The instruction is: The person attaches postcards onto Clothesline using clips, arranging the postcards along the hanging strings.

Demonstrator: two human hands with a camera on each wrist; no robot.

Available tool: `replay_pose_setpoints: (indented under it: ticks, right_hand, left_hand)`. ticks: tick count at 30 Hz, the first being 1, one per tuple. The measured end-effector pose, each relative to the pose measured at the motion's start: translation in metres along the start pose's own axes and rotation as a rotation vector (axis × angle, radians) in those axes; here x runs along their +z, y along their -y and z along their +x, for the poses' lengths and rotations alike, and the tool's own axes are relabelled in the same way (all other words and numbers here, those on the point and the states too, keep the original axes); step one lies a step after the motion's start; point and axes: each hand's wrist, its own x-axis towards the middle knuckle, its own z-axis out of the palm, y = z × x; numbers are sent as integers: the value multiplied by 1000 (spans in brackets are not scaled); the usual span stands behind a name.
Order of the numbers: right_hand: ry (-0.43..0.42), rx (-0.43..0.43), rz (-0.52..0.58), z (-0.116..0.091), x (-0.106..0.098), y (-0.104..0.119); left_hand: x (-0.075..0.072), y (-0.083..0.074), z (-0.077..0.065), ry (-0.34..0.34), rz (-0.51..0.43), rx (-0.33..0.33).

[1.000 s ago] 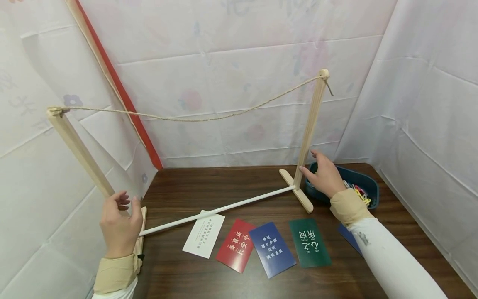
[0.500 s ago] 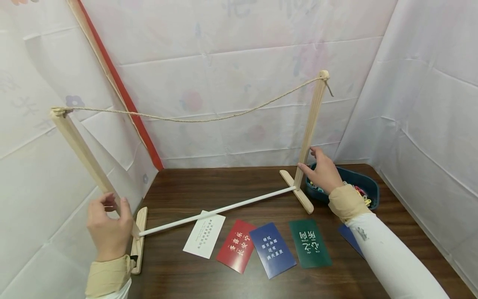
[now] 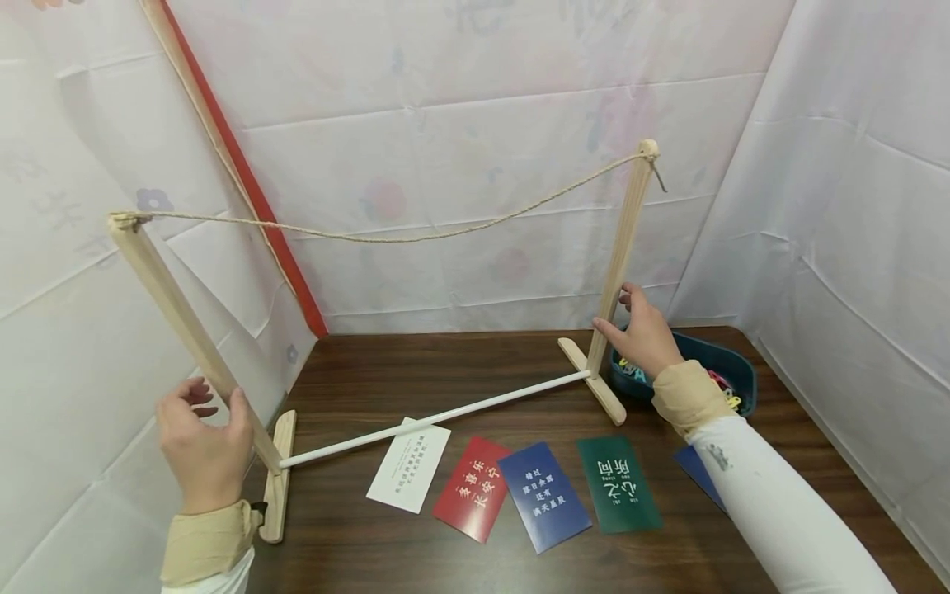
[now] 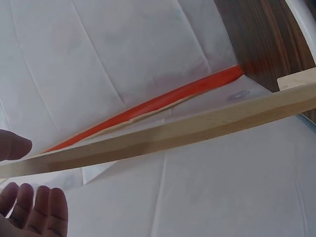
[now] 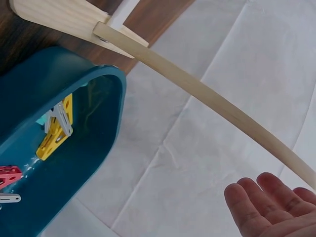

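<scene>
A wooden frame has a left post (image 3: 174, 309) and a right post (image 3: 625, 235), joined low down by a white rod (image 3: 445, 415). Sagging twine (image 3: 401, 240) links their tops. My left hand (image 3: 204, 450) is around the lower left post, fingers loosely bent. In the left wrist view, thumb and fingers (image 4: 42, 212) lie on opposite sides of that wooden post (image 4: 163, 140), with a gap below it. My right hand (image 3: 644, 337) is beside the lower right post, thumb and fingers spread. The right wrist view shows its relaxed fingers (image 5: 266, 202) near the post (image 5: 207, 98).
Behind the right hand stands a dark teal basket (image 3: 712, 351) holding colourful clothespins (image 5: 57, 123). On the table lie a white card (image 3: 410, 466), a red card (image 3: 471, 488), a blue card (image 3: 545, 497) and a green card (image 3: 618, 484). Another blue card (image 3: 699, 474) is partly under the right sleeve.
My left hand has shifted left, from over the left foot to around the post, uncovering the foot. My right hand has risen slightly along the right post. The frame keeps its place.
</scene>
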Motion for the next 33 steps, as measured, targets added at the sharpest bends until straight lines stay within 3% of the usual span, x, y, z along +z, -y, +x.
replay_pose_setpoints:
  ticks: [11, 16, 25, 33]
  right_hand:
    - [-13, 33, 90, 10, -2, 2]
    - [-45, 36, 147, 15, -2, 6]
    - [-89, 82, 269, 25, 1, 9]
    - [-93, 111, 349, 34, 0, 7]
  left_hand:
    - [8, -2, 8, 129, 31, -124]
    - [16, -1, 10, 155, 52, -143]
    - [25, -1, 13, 128, -3, -159]
    - [28, -2, 16, 85, -29, -231]
